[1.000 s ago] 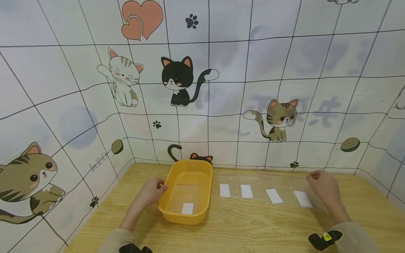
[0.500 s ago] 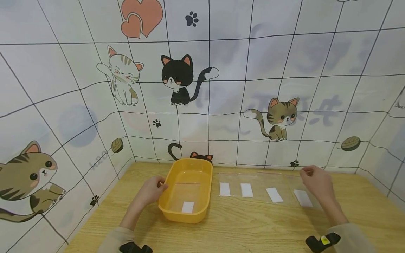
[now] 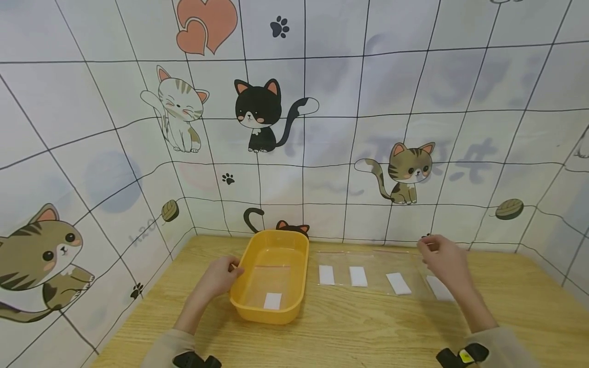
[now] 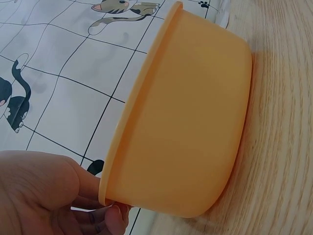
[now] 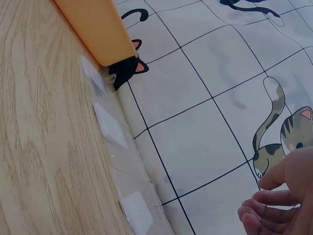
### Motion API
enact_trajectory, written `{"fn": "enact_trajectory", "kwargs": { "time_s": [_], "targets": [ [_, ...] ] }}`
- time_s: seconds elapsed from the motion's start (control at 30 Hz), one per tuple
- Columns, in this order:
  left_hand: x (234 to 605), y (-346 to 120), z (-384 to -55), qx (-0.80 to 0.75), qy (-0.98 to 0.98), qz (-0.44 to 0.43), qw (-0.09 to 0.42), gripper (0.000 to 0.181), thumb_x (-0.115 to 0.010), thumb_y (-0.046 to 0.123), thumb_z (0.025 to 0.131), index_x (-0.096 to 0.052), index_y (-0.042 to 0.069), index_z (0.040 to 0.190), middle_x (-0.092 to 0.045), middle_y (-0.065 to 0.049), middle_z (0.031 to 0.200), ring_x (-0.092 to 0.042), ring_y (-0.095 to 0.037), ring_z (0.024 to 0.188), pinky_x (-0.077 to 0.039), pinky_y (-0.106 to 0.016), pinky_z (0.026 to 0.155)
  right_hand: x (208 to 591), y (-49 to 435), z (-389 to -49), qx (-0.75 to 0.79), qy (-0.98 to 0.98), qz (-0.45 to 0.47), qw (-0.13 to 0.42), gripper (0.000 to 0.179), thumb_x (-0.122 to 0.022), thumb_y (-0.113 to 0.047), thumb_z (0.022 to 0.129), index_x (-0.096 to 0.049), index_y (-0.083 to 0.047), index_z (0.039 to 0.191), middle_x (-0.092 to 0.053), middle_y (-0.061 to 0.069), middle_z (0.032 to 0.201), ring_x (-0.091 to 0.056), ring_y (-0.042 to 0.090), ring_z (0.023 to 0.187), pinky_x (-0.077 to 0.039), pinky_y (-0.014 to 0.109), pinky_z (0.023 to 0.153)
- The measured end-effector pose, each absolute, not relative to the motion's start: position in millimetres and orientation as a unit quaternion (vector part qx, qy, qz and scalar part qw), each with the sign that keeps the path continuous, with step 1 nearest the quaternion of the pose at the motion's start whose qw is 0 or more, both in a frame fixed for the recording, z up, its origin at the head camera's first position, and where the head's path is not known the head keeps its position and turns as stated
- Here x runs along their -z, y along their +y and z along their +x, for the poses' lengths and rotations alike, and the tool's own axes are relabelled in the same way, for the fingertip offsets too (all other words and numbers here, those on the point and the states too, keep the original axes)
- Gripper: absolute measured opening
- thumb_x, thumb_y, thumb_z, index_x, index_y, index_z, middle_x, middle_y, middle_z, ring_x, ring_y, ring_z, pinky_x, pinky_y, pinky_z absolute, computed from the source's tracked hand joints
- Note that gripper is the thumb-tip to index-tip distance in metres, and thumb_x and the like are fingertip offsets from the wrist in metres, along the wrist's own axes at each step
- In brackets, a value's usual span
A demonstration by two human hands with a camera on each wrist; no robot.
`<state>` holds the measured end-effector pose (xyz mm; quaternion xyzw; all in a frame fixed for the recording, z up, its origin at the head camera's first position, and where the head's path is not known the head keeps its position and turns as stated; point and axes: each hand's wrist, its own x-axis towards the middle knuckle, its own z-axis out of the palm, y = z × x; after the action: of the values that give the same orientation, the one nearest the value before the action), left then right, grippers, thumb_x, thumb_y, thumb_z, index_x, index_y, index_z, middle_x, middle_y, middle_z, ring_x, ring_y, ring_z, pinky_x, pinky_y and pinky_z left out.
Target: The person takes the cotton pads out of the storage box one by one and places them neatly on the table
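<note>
On the left of the head view stands a yellow plastic basin (image 3: 264,318), and a clear zip bag (image 3: 264,281) with a white label lies inside it. My left hand (image 3: 220,276) holds the basin's left rim; the left wrist view shows the thumb and fingers on either side of that rim. To the basin's right, several clear zip bags (image 3: 338,260) with white rectangles lie in an overlapping row along the back of the table. Over the right end of this row is my right hand (image 3: 444,260), fingers loosely bent. Nothing shows between them in the right wrist view.
The wooden table (image 3: 349,332) ends at a wall covering (image 3: 331,138) with printed cats and grid lines, close behind the bags and the basin. Black straps with small devices (image 3: 462,355) sit on both wrists.
My right hand has moved left above the row of bags and now partly covers the rightmost white rectangle. The left hand and the basin have stayed in place.
</note>
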<state>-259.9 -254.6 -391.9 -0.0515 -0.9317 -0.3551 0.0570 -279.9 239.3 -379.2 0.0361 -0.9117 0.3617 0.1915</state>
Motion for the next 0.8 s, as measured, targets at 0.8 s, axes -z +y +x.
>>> {"fn": "enact_trajectory", "kwargs": {
  "time_s": [0.8],
  "targets": [
    [393.3, -255.3, -261.7, 0.347, -0.934, -0.058, 0.065, 0.015, -0.065, 0.002, 0.095, -0.069, -0.008, 0.106, -0.065, -0.009, 0.08, -0.06, -0.016, 0.068, -0.052, -0.031, 0.059, 360.3, 185.1, -260.0, -0.37, -0.907, 0.075, 0.186, 0.028, -0.06, -0.023, 0.101, -0.065, 0.001, 0.115, -0.071, 0.014, 0.097, -0.067, 0.02, 0.076, -0.05, 0.033, 0.064]
  ]
}}
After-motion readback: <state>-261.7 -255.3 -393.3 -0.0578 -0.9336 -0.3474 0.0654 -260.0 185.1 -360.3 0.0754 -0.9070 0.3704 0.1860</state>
